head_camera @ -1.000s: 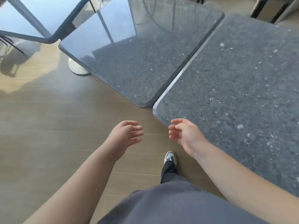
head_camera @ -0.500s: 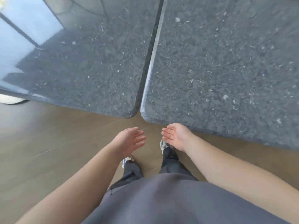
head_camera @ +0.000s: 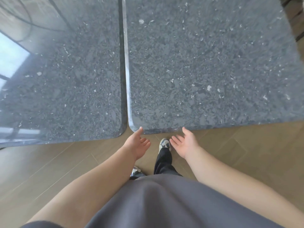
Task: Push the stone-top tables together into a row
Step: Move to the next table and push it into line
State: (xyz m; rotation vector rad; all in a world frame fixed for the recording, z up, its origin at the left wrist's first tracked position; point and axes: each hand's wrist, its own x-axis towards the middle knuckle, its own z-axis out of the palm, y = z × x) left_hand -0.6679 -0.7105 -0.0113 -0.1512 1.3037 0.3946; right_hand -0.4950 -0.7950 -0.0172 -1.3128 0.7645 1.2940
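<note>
— What do you have in front of you?
— Two tables. Your left table (head_camera: 62,76) has a glossy dark grey speckled stone top with rounded corners, showing window reflections.
— And the other one?
— Your right table (head_camera: 210,66) has the same stone, same rounded corners. The two stand side by side, long edges parallel with a thin seam between; the right one's near edge sits slightly further from you.

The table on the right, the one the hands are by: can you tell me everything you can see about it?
The right table has a dark grey, speckled, shiny stone-looking top with rounded corners and a polished edge. It lies flat beside the left table, with only a thin gap between them. Both hands are open under its near edge: the left hand's thumb reaches the corner, the right hand's thumb the edge. Its base is hidden.
</note>
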